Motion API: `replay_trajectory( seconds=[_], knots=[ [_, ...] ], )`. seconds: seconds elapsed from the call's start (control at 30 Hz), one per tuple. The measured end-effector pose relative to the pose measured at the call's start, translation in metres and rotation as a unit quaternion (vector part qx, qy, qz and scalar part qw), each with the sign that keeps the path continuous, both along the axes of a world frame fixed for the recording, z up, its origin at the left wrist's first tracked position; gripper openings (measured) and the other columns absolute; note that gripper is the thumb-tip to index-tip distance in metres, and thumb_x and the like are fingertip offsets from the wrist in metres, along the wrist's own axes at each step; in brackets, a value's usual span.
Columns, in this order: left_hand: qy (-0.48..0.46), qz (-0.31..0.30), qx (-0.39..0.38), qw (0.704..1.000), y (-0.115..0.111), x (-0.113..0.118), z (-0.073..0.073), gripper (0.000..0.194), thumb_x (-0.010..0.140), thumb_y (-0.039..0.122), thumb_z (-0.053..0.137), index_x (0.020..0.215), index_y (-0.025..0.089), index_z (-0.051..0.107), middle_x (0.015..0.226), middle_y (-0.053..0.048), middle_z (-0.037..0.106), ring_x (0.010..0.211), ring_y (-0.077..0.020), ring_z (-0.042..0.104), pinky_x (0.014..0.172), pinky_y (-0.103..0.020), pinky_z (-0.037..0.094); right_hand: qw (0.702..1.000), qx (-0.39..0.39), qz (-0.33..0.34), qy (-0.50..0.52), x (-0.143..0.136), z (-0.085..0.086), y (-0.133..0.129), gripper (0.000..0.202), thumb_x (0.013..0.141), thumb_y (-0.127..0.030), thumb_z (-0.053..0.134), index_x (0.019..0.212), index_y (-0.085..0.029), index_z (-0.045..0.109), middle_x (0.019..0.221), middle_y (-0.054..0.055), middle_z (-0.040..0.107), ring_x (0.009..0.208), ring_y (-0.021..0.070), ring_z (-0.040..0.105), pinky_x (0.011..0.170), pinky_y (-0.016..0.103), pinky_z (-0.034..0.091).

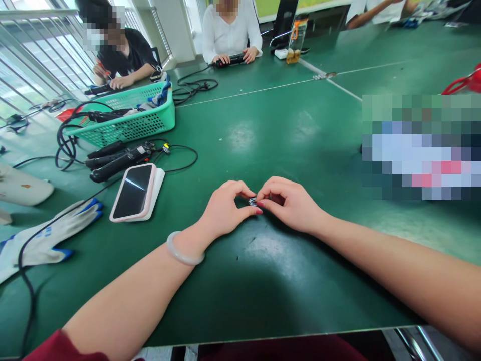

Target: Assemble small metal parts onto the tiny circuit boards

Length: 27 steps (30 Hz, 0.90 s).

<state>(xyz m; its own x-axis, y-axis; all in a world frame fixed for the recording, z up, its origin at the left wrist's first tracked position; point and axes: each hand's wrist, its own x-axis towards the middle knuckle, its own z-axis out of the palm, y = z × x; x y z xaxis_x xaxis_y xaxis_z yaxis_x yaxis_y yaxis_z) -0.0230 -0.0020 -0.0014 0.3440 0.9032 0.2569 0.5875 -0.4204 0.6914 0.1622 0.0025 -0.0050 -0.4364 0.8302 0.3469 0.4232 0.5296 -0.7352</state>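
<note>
My left hand [228, 206] and my right hand [286, 201] meet over the green table [240, 281]. Between their fingertips is a small shiny metal piece [252, 201]; it is too small to tell its kind. The thumb and forefinger of my right hand pinch it from the right. My left thumb and forefinger close around it from the left, forming a loop. A pale bangle [182, 253] circles my left wrist. My fingers partly hide the metal piece.
Left of my hands lie a phone [133, 193], a white and blue glove [56, 235] and a black corded tool [120, 163]. Behind them stands a green basket [131, 125] with cables. Several people sit across the table; a bottle [296, 40] stands at the back.
</note>
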Motion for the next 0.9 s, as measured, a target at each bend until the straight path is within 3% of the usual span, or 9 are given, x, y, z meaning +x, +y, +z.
replay_trajectory(
  seconds=[0.13, 0.27, 0.4, 0.5, 0.57, 0.73, 0.9],
  knots=[
    [0.005, 0.015, -0.008, 1.000, 0.000, 0.001, 0.001, 0.025, 0.064, 0.035, 0.076, 0.077, 0.020, 0.060, 0.085, -0.001, 0.066, 0.084, -0.0177, 0.060, 0.079, -0.033, 0.046, 0.999, 0.029, -0.014, -0.014, 0.000, 0.000, 0.000, 0.012, 0.082, -0.016, 0.055, 0.082, -0.020, 0.066, 0.077, 0.001, 0.060, 0.067, 0.0119, 0.054, 0.061, 0.025, 0.043],
    [0.001, 0.082, -0.036, 0.996, 0.002, -0.001, 0.000, 0.021, 0.067, 0.031, 0.073, 0.080, 0.020, 0.060, 0.085, -0.001, 0.067, 0.083, -0.0177, 0.061, 0.079, -0.034, 0.047, 0.995, 0.070, -0.041, -0.061, 0.001, -0.002, 0.000, 0.014, 0.085, -0.017, 0.053, 0.086, -0.019, 0.067, 0.082, 0.003, 0.062, 0.075, 0.0135, 0.056, 0.068, 0.027, 0.046],
    [-0.025, 0.141, -0.057, 0.988, 0.008, -0.005, -0.004, 0.018, 0.072, 0.028, 0.068, 0.086, 0.020, 0.060, 0.087, -0.002, 0.068, 0.084, -0.0166, 0.063, 0.079, -0.033, 0.047, 0.979, 0.112, 0.019, -0.171, -0.001, -0.006, -0.002, 0.019, 0.087, -0.029, 0.054, 0.093, -0.021, 0.070, 0.090, 0.004, 0.063, 0.082, 0.0166, 0.058, 0.076, 0.031, 0.047],
    [-0.032, 0.141, -0.056, 0.988, 0.009, -0.005, -0.006, 0.018, 0.072, 0.026, 0.067, 0.088, 0.020, 0.061, 0.088, -0.002, 0.068, 0.084, -0.0160, 0.063, 0.080, -0.032, 0.047, 0.962, 0.148, 0.045, -0.223, -0.003, -0.010, -0.004, 0.023, 0.088, -0.032, 0.053, 0.101, -0.023, 0.070, 0.094, 0.005, 0.064, 0.085, 0.0187, 0.057, 0.076, 0.033, 0.046],
    [-0.026, 0.134, -0.049, 0.989, 0.008, -0.005, -0.005, 0.018, 0.073, 0.026, 0.067, 0.090, 0.020, 0.062, 0.089, -0.002, 0.069, 0.086, -0.0164, 0.063, 0.081, -0.032, 0.047, 0.958, 0.160, 0.048, -0.232, -0.004, -0.011, -0.003, 0.022, 0.089, -0.032, 0.052, 0.096, -0.024, 0.072, 0.092, 0.005, 0.065, 0.083, 0.0182, 0.057, 0.074, 0.032, 0.046],
    [0.003, 0.124, -0.048, 0.991, 0.006, -0.005, -0.003, 0.028, 0.075, 0.025, 0.066, 0.103, 0.026, 0.067, 0.091, -0.002, 0.070, 0.089, -0.0180, 0.063, 0.086, -0.035, 0.046, 0.968, 0.154, 0.034, -0.193, -0.003, -0.009, -0.002, 0.020, 0.089, -0.026, 0.052, 0.086, -0.021, 0.071, 0.084, 0.004, 0.069, 0.080, 0.0175, 0.058, 0.075, 0.031, 0.046],
    [-0.042, 0.087, -0.058, 0.994, 0.005, -0.003, 0.000, 0.025, 0.070, 0.030, 0.071, 0.094, 0.023, 0.069, 0.094, -0.003, 0.070, 0.089, -0.0183, 0.063, 0.087, -0.034, 0.046, 0.995, 0.077, -0.039, -0.049, 0.000, -0.001, -0.002, 0.015, 0.085, -0.023, 0.056, 0.090, -0.023, 0.071, 0.076, 0.001, 0.069, 0.064, 0.0124, 0.056, 0.063, 0.026, 0.045]
  ],
)
